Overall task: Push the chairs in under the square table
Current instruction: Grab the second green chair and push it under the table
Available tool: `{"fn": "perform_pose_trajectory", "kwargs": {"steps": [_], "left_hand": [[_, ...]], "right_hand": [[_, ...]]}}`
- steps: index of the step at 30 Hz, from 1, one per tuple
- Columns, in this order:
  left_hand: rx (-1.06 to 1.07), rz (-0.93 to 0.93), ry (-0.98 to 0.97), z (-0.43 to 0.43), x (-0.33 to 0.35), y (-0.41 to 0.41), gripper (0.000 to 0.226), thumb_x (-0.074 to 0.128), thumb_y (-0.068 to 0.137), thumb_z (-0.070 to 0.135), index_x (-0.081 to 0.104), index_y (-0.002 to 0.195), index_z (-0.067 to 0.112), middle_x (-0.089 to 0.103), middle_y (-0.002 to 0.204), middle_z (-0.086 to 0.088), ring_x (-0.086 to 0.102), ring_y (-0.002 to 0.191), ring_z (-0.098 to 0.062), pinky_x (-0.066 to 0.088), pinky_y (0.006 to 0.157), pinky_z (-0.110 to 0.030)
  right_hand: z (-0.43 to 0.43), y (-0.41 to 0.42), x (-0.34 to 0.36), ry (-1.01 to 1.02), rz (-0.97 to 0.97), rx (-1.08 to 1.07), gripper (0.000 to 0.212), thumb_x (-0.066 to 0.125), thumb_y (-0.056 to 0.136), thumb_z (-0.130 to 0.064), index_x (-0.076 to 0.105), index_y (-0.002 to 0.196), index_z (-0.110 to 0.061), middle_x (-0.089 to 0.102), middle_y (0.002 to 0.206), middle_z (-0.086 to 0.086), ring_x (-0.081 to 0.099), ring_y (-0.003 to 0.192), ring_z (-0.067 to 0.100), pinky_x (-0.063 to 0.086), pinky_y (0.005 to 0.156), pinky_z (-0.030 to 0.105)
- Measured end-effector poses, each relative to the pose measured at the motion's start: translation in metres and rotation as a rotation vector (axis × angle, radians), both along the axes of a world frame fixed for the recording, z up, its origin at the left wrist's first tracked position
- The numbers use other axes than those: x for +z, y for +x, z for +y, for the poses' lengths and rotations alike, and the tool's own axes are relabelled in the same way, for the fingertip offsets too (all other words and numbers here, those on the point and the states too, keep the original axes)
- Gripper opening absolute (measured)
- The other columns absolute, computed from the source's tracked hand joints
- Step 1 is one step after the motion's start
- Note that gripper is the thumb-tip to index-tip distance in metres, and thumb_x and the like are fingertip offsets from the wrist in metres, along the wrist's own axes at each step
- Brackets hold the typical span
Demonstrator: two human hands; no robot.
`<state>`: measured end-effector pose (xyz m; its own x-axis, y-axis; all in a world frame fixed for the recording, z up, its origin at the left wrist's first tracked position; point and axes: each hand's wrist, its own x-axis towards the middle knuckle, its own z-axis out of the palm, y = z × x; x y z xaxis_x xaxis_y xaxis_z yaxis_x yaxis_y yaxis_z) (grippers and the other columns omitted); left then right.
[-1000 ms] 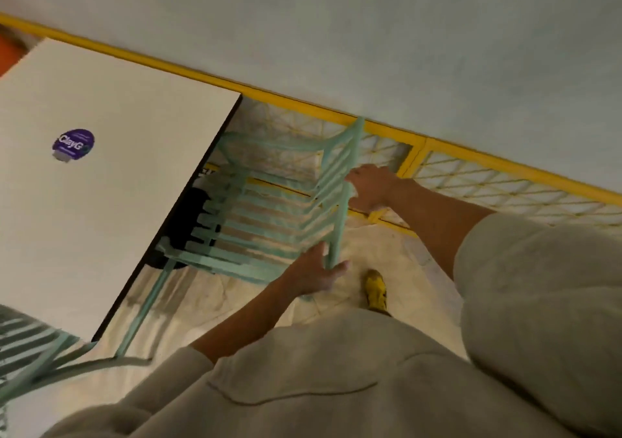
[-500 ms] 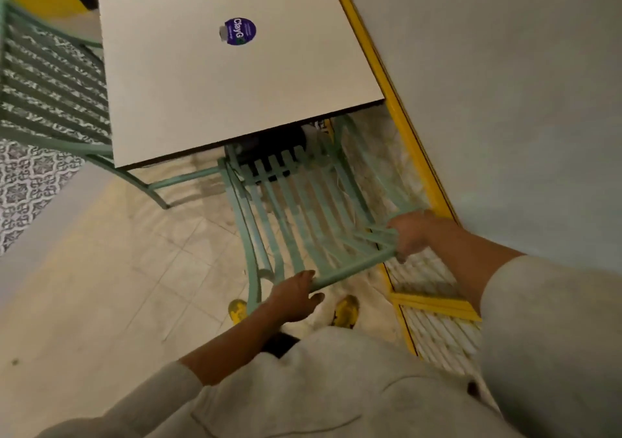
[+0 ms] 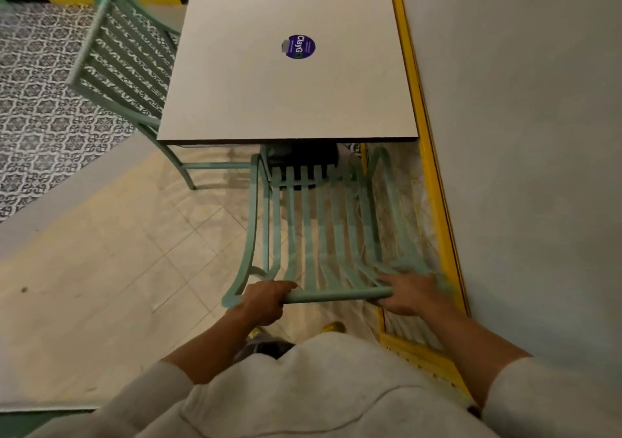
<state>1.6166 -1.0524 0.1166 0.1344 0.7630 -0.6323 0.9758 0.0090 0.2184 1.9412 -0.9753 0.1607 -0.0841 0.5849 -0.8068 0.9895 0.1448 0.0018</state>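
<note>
A square white table [image 3: 262, 94] with a round purple sticker [image 3: 299, 46] stands ahead of me. A mint-green slatted chair [image 3: 319, 222] faces it, its front edge just at the table's near edge. My left hand [image 3: 264, 301] grips the left end of the chair's top rail. My right hand [image 3: 409, 293] grips the right end of the same rail. A second mint-green chair [image 3: 117, 57] stands at the table's left side, its seat hidden under the tabletop.
A pale wall [image 3: 521, 135] with a yellow-framed lattice panel [image 3: 434, 202] runs close along the right of the chair and table. Beige floor tiles [image 3: 117, 252] lie to the left, patterned tiles [image 3: 37, 94] beyond. My yellow shoes [image 3: 333, 327] show below the rail.
My view has swung round so the table is straight ahead. The chair now stands square to the table. Both hands have closed on the top rail.
</note>
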Motion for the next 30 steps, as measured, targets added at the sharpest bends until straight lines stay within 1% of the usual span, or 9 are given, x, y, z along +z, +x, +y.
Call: {"fn": "perform_pose_trajectory", "kwargs": {"steps": [3,5,8,11,15,21,26,28,30], "left_hand": [[0.013,-0.005,0.017,-0.003,-0.001,-0.009,0.058,0.063,0.103,0.018,0.050,0.155,0.039,0.066,0.140,0.002,0.063,0.127,-0.021,0.052,0.102,-0.036],[0.021,-0.014,0.040,-0.003,-0.002,-0.012,0.057,0.064,0.102,0.018,0.052,0.154,0.039,0.067,0.138,0.004,0.064,0.125,-0.019,0.053,0.101,-0.036],[0.025,-0.021,0.057,-0.003,-0.003,-0.016,0.053,0.063,0.103,0.017,0.053,0.152,0.036,0.067,0.136,0.003,0.064,0.124,-0.018,0.053,0.101,-0.035],[0.011,-0.018,0.084,0.000,-0.003,-0.020,0.048,0.062,0.104,0.018,0.056,0.149,0.032,0.069,0.132,0.002,0.066,0.119,-0.019,0.054,0.098,-0.034],[-0.017,0.013,0.129,0.007,-0.002,-0.024,0.043,0.060,0.105,0.017,0.060,0.146,0.029,0.071,0.125,0.000,0.069,0.111,-0.019,0.057,0.093,-0.034],[-0.044,0.031,0.159,0.021,0.002,-0.021,0.039,0.061,0.105,0.018,0.062,0.143,0.027,0.072,0.122,-0.001,0.070,0.111,-0.020,0.059,0.095,-0.038],[-0.027,0.012,0.192,0.036,0.006,-0.021,0.041,0.063,0.104,0.019,0.063,0.144,0.029,0.073,0.118,0.001,0.069,0.112,-0.017,0.057,0.096,-0.034],[-0.024,0.013,0.191,0.037,0.006,-0.020,0.041,0.063,0.104,0.020,0.063,0.144,0.029,0.073,0.118,0.002,0.069,0.112,-0.017,0.057,0.096,-0.035],[-0.028,0.027,0.180,0.034,0.006,-0.020,0.044,0.063,0.105,0.020,0.061,0.147,0.031,0.073,0.121,0.002,0.069,0.114,-0.017,0.057,0.097,-0.036]], "right_hand": [[-0.008,-0.009,-0.002,0.019,0.005,0.003,0.088,0.049,0.083,-0.094,0.041,0.161,-0.053,0.051,0.165,0.001,0.045,0.151,0.032,0.031,0.120,0.061],[-0.011,-0.014,-0.003,0.039,-0.004,-0.005,0.078,0.055,0.090,-0.084,0.042,0.160,-0.054,0.053,0.162,0.001,0.048,0.148,0.031,0.034,0.118,0.059],[-0.012,-0.019,-0.005,0.071,-0.023,0.009,0.061,0.062,0.098,-0.060,0.048,0.157,-0.053,0.059,0.155,0.000,0.053,0.142,0.030,0.038,0.115,0.058],[-0.010,-0.024,-0.008,0.082,-0.045,0.032,0.056,0.063,0.099,-0.052,0.051,0.153,-0.053,0.062,0.146,0.000,0.055,0.136,0.030,0.041,0.112,0.058],[-0.003,-0.028,-0.009,0.074,-0.055,0.049,0.055,0.061,0.101,-0.052,0.049,0.155,-0.053,0.063,0.146,0.001,0.056,0.135,0.031,0.040,0.115,0.061],[0.014,-0.029,-0.005,0.101,-0.049,0.033,0.054,0.059,0.101,-0.057,0.050,0.155,-0.054,0.066,0.142,-0.001,0.059,0.132,0.028,0.039,0.117,0.061],[0.029,-0.030,-0.003,0.117,-0.036,0.007,0.053,0.061,0.102,-0.060,0.053,0.153,-0.052,0.068,0.140,0.000,0.060,0.132,0.029,0.033,0.119,0.066],[0.031,-0.029,-0.002,0.107,-0.034,0.009,0.053,0.060,0.101,-0.063,0.053,0.152,-0.052,0.067,0.141,0.001,0.060,0.133,0.030,0.032,0.118,0.068],[0.028,-0.029,-0.002,0.099,-0.035,0.012,0.051,0.059,0.102,-0.062,0.054,0.152,-0.052,0.066,0.142,0.001,0.059,0.134,0.031,0.032,0.119,0.069]]}}
